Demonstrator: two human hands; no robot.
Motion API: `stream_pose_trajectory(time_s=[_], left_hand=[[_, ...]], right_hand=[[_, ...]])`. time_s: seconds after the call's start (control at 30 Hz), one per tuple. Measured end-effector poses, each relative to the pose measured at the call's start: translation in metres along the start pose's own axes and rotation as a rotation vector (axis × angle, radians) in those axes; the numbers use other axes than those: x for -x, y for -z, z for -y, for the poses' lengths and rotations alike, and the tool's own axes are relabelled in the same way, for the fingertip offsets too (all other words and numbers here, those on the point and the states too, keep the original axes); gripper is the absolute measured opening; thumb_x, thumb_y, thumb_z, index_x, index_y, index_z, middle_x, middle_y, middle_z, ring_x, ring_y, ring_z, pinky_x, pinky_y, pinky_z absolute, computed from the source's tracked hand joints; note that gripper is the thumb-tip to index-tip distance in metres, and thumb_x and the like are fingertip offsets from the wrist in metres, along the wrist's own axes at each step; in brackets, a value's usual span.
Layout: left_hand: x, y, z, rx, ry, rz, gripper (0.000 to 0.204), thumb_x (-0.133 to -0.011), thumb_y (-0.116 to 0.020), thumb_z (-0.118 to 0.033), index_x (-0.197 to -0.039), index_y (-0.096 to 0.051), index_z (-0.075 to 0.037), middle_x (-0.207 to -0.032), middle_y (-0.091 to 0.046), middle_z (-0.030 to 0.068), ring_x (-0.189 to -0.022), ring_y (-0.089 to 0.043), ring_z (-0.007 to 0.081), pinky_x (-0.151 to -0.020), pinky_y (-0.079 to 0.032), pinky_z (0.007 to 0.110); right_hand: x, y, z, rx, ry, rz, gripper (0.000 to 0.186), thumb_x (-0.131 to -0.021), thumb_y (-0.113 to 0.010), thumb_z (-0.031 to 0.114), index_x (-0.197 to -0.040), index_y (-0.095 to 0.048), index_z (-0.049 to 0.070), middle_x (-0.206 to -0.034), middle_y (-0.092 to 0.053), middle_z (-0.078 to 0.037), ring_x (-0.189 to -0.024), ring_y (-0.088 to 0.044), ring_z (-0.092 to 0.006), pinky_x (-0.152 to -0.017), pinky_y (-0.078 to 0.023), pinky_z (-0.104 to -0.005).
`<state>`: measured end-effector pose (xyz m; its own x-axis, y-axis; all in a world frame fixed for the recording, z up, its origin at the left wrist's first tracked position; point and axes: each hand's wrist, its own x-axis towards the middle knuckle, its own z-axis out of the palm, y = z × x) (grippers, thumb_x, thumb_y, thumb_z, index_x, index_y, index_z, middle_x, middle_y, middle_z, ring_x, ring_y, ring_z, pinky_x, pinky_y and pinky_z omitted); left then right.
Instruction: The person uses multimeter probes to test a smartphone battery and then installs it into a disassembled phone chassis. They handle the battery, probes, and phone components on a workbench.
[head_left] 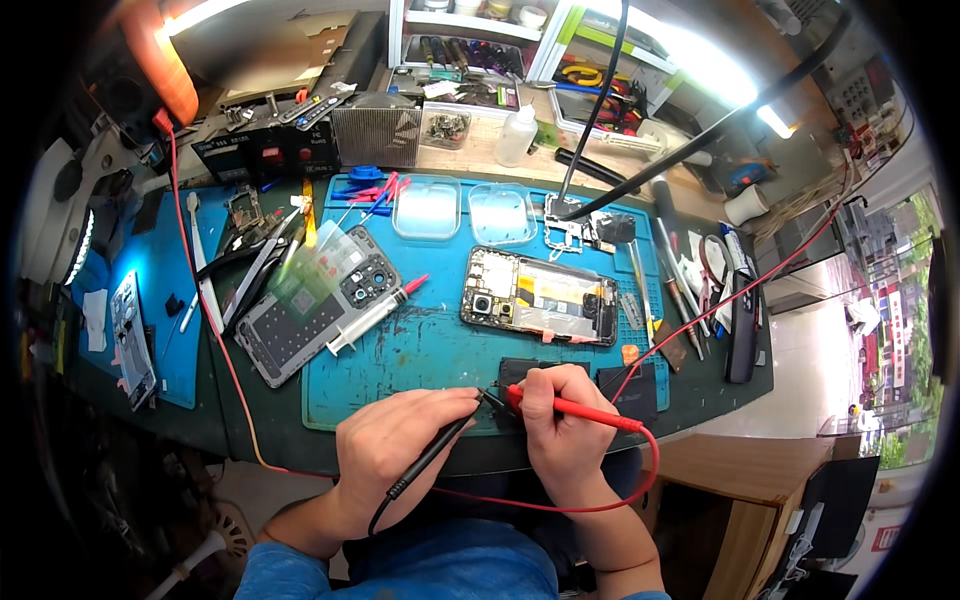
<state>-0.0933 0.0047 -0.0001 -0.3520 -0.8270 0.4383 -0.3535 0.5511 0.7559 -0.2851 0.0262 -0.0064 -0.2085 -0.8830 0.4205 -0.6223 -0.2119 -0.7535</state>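
My left hand (385, 435) is closed round a black multimeter probe (430, 462), its cable hanging down towards my lap. In my right hand (562, 425) is a red multimeter probe (600, 413), gripped like a pen. Both tips meet close together at the mat's near edge, beside a flat black piece (528, 367) like a phone battery; what exactly they touch is too small to make out. Beyond my hands lies an opened phone (540, 297), its inner parts showing. A phone back cover (285, 335) and a syringe (372, 318) rest to the left.
Two clear plastic boxes (427, 208) sit at the back of the blue mat (420, 350). A red cable (185, 230) loops along the left; tweezers (207, 280) lie nearby. Right of the mat are several hand tools (685, 300). A black lamp arm (700, 150) crosses overhead.
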Motion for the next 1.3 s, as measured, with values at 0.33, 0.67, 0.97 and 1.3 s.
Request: stream_pose_trajectory(time_s=[0.33, 0.67, 0.97, 1.3], left_hand=[[-0.005, -0.003, -0.002, -0.004, 0.009, 0.024, 0.023, -0.084, -0.082, 0.003, -0.105, -0.074, -0.001, -0.106, -0.080, 0.0153, -0.093, -0.079, 0.0317, -0.079, -0.062, 0.037], [-0.004, -0.001, -0.002, -0.020, -0.006, 0.010, 0.023, -0.083, -0.083, 0.003, -0.105, -0.074, -0.001, -0.104, -0.080, 0.0145, -0.092, -0.079, 0.0314, -0.078, -0.063, 0.037], [-0.007, -0.001, -0.006, -0.021, 0.018, 0.001, 0.021, -0.082, -0.082, 0.004, -0.101, -0.075, -0.001, -0.102, -0.080, 0.0151, -0.092, -0.078, 0.0336, -0.079, -0.062, 0.039], [-0.005, -0.010, -0.012, 0.010, 0.040, -0.076, 0.019, -0.081, -0.081, 0.002, -0.099, -0.075, -0.001, -0.098, -0.079, 0.0149, -0.088, -0.077, 0.0335, -0.078, -0.060, 0.039]], right_hand=[[-0.002, 0.003, -0.003, 0.021, -0.009, 0.024, 0.024, -0.102, -0.075, 0.023, -0.088, -0.067, 0.005, -0.072, -0.065, -0.009, -0.059, -0.063, -0.0252, -0.055, -0.049, -0.0361], [-0.002, 0.001, -0.001, 0.025, 0.019, 0.016, 0.024, -0.101, -0.076, 0.022, -0.088, -0.067, 0.005, -0.072, -0.065, -0.010, -0.059, -0.063, -0.0259, -0.055, -0.049, -0.0366], [-0.004, 0.002, 0.002, -0.004, -0.013, 0.036, 0.018, -0.100, -0.075, 0.018, -0.090, -0.069, 0.005, -0.078, -0.067, -0.012, -0.066, -0.067, -0.0303, -0.060, -0.052, -0.0384], [-0.002, 0.003, -0.004, 0.028, 0.001, 0.023, 0.019, -0.101, -0.074, 0.020, -0.091, -0.069, 0.005, -0.077, -0.068, -0.012, -0.066, -0.069, -0.0303, -0.059, -0.054, -0.0385]])
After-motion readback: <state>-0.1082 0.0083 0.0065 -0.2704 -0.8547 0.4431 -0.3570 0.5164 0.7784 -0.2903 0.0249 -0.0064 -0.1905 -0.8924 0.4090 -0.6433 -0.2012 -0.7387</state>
